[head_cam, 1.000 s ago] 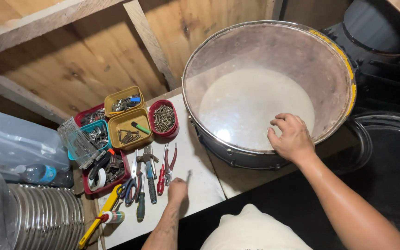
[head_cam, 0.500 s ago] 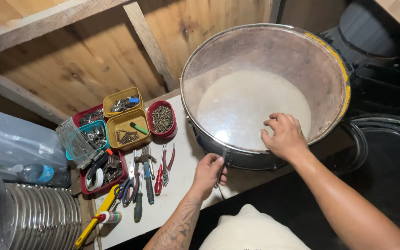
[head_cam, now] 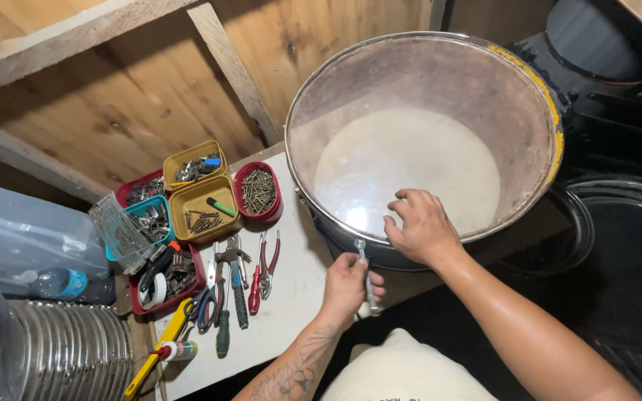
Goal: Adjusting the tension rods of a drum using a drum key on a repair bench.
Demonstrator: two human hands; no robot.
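left hand [head_cam: 349, 281]: fingers closing around a slim metal key-like tool [head_cam: 366, 276], tip at the rim, 6 o'clock on the drum.
right hand [head_cam: 423, 226]: fingers spreading, pressing the large round metal-hooped drum [head_cam: 417, 141].
risk: tool slipping off, jabbing the skin [head_cam: 410, 167].

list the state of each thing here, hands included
drum: tilted, skin facing up, resting on the table
left hand: closed on a small metal tool at the drum rim
right hand: spread flat on the skin
trays: open, full of hardware
pliers: lying flat, jaws shut
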